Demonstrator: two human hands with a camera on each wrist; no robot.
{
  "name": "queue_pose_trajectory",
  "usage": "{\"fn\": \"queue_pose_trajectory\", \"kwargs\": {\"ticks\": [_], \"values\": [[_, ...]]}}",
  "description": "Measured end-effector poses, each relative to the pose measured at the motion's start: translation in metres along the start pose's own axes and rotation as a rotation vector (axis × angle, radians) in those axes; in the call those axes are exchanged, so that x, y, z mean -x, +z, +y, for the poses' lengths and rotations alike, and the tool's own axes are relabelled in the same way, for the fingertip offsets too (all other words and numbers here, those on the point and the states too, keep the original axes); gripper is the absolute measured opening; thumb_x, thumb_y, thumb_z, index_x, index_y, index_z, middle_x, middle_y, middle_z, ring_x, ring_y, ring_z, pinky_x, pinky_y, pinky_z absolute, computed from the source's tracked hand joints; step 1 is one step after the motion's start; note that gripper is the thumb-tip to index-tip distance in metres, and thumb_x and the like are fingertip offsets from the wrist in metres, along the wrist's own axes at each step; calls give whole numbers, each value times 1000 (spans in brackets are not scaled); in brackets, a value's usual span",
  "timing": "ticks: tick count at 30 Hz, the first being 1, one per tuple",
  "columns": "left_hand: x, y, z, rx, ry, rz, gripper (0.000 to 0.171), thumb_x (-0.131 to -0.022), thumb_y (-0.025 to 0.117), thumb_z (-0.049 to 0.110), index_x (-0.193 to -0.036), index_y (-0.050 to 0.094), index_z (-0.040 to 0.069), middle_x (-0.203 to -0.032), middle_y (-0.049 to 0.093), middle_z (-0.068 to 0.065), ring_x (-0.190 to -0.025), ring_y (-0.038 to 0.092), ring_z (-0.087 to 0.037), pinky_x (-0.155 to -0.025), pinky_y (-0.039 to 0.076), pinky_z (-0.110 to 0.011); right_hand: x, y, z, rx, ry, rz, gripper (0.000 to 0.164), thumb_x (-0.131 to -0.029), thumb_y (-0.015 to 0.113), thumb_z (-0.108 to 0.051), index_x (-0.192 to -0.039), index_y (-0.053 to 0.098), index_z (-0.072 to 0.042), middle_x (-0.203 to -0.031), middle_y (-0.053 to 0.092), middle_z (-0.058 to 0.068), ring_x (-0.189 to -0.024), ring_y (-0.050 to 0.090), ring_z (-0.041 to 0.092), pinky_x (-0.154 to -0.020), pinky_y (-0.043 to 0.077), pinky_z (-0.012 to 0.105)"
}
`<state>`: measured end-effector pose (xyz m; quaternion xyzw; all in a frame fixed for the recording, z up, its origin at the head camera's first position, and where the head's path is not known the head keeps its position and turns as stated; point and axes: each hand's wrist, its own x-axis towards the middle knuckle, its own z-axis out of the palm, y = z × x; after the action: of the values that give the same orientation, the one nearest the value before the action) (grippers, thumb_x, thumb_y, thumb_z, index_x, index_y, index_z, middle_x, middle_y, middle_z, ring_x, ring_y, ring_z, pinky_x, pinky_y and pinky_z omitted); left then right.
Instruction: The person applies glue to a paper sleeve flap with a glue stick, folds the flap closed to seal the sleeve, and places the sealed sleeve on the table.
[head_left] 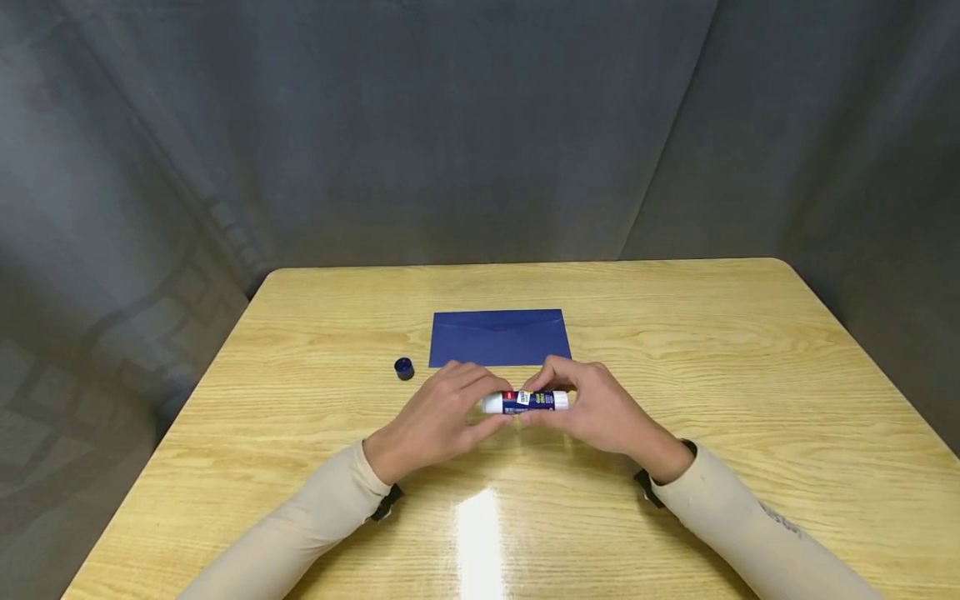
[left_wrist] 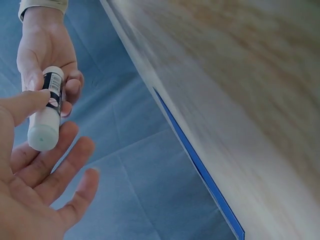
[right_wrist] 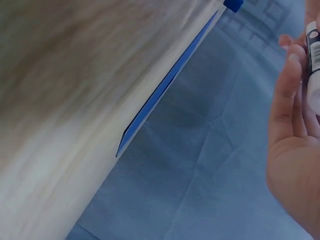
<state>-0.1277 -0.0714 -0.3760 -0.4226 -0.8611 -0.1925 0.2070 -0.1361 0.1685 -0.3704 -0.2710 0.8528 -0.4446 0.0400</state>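
Note:
A glue stick (head_left: 534,401) with a dark blue label and white ends lies level between my two hands, above the table. My left hand (head_left: 442,410) pinches its left part between thumb and fingers. From the other side, my right hand (head_left: 603,410) grips the right part, its thumb below and fingers above in the head view. In the left wrist view the tube's pale, rounded end (left_wrist: 43,137) points towards the left palm, uncapped. A small dark blue cap (head_left: 404,368) sits on the table, left of the hands.
A dark blue envelope (head_left: 498,340) lies flat on the wooden table (head_left: 675,333), just beyond the hands, its flap side up. Grey curtains (head_left: 450,133) hang behind the table and at both sides.

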Motion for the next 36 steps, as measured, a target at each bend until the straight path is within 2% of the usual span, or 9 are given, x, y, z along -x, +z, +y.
{"fn": "queue_pose_trajectory", "kwargs": {"ticks": [4, 10, 14, 18, 28, 32, 36], "values": [[0, 0, -1, -7, 5, 33, 29, -87, 78, 32, -106, 73, 11, -100, 75, 1, -90, 68, -13, -77, 50, -28, 0, -4, 4, 30, -3, -44, 29, -81, 82, -36, -102, 63, -31, -96, 73, -16, -90, 68, 6, -79, 53, 35], [-2, -1, -2, 25, -66, 112, 28, -81, 83, 25, -103, 75, 10, -96, 77, -1, -86, 71, -13, -71, 47, -26, 0, -14, 14, 93, 8, -51, 24, -91, 72, -37, -111, 63, -28, -96, 70, -11, -90, 64, 9, -83, 54, 38], [-3, -2, -2, 43, -104, 141, 29, -79, 85, 23, -103, 75, 9, -95, 78, -2, -85, 72, -14, -71, 48, -26, 0, -19, 19, 94, -3, -68, 13, -101, 59, -36, -107, 64, -26, -94, 72, -5, -89, 67, 12, -80, 53, 34], [-2, -2, -3, 44, -97, 149, 30, -78, 86, 23, -103, 76, 9, -95, 78, -2, -86, 72, -14, -72, 49, -27, -1, -20, 19, 62, -25, -81, 15, -105, 51, -31, -101, 63, -24, -90, 73, 1, -86, 69, 20, -74, 51, 33], [-1, -2, -1, 24, -88, 142, 29, -79, 85, 26, -102, 77, 10, -93, 78, -1, -81, 71, -12, -71, 47, -26, 1, -18, 16, 78, -45, -63, 9, -104, 54, -28, -100, 61, -22, -81, 67, 3, -77, 65, 22, -67, 48, 30], [-2, -2, -2, 19, -86, 134, 30, -80, 84, 28, -102, 77, 9, -93, 79, -2, -81, 71, -12, -73, 47, -26, 1, -18, 15, 95, -47, -43, 5, -101, 60, -27, -103, 61, -23, -85, 68, 0, -81, 63, 15, -71, 51, 30], [-2, -2, -3, 15, -90, 126, 29, -81, 83, 28, -102, 77, 9, -93, 78, -2, -81, 72, -13, -73, 47, -27, 0, -18, 16, 117, -95, -20, 10, -96, 66, -23, -104, 61, -22, -93, 68, -7, -87, 63, 8, -77, 54, 29]]}}
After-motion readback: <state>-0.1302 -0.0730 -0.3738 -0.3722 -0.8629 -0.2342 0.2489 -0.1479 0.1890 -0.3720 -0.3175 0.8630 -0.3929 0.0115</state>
